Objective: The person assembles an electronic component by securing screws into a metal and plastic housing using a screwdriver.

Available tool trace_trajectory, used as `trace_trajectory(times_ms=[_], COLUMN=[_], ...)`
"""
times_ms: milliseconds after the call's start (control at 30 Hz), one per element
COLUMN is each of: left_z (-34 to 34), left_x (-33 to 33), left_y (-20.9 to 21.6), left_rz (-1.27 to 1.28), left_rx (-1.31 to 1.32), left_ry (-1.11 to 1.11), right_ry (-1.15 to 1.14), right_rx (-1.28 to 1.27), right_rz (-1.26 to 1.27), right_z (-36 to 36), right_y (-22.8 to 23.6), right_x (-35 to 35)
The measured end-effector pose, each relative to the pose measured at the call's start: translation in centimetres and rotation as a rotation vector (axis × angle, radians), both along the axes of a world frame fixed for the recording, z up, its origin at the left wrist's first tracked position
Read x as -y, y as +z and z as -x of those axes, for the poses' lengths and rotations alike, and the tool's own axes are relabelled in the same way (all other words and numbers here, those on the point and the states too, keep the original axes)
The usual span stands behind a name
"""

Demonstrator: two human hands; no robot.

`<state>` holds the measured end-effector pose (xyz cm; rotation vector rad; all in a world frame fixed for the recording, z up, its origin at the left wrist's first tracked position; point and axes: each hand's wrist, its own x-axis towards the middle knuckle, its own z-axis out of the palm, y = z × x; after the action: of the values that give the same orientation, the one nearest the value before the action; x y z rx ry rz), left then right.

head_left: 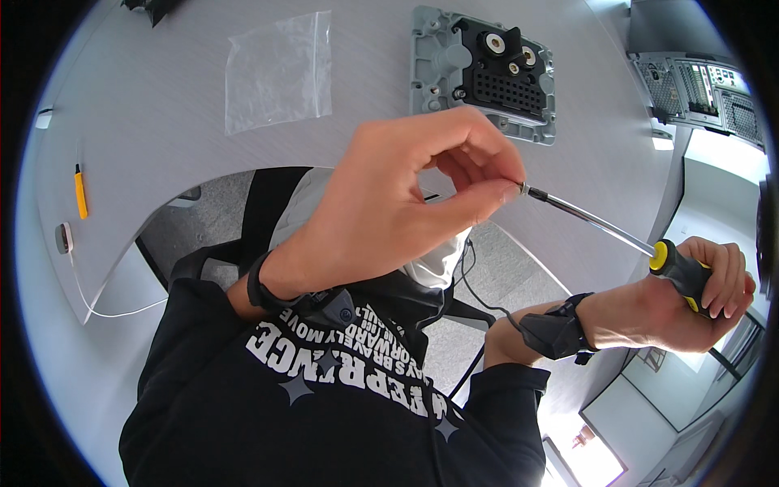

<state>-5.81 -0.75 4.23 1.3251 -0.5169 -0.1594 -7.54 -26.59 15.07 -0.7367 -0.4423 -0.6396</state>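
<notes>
In my right hand, fingers wrapped round the handle, is a screwdriver with a black and yellow grip. Its long metal shaft slants up and left to my left hand. Thumb and forefinger of that hand are pinched at the tip, on a small silver screw mostly covered by the fingertips. Beyond my left hand, a grey metal housing lies on the table, carrying a black perforated part with round metal-ringed holes. My hands are apart from the housing.
A clear zip bag lies on the grey table. At the far left are a yellow-handled small screwdriver and a small device on a white cable. An open computer case stands at the right. The table's curved edge bends round my body.
</notes>
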Motion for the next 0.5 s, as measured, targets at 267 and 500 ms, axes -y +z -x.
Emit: trace_trajectory(times_ms=[267,500], left_z=[0.0,-0.3], left_x=[0.1,-0.4], left_y=[-0.3,-0.7], left_rz=[0.098,0.070], left_rx=[-0.142,-0.104], left_ry=[0.018,0.082], right_ry=[0.034,0.080], right_rx=[-0.004,-0.133], right_rz=[-0.042,-0.012], right_z=[-0.4,-0.8], right_y=[-0.6,-1.7], right_x=[-0.2,-1.7])
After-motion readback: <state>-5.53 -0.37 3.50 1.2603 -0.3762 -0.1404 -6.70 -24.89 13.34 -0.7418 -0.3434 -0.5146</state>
